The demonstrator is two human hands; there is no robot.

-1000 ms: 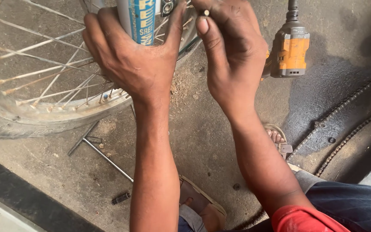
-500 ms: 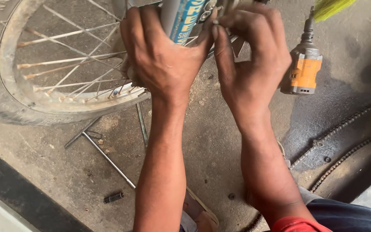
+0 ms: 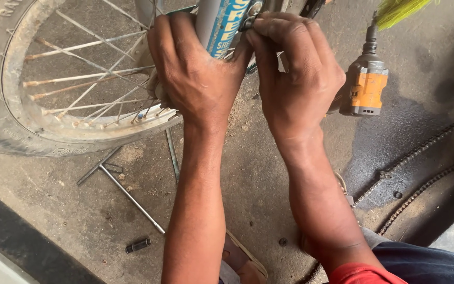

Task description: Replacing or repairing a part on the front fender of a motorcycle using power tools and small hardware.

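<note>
A silver fork leg point(image 3: 217, 23) with a blue sticker is gripped at the far middle of the scene, right by the spoked wheel point(image 3: 64, 89) that fills the far left. The left hand point(image 3: 195, 73) is wrapped round the leg, fingers curled shut on it. The right hand point(image 3: 295, 79) is set just to the right, fingertips pinched together on a small metal fitting point(image 3: 251, 22) at the leg; what exactly is pinched can't be made out. Both hands are touching at the thumbs.

On the dirty concrete floor point(image 3: 248, 173), an orange power tool point(image 3: 366, 87) is lying right of the hands, a drive chain point(image 3: 421, 152) is stretched out further right, and a T-handle wrench point(image 3: 127, 192) plus a small black socket point(image 3: 138, 245) are seen near left.
</note>
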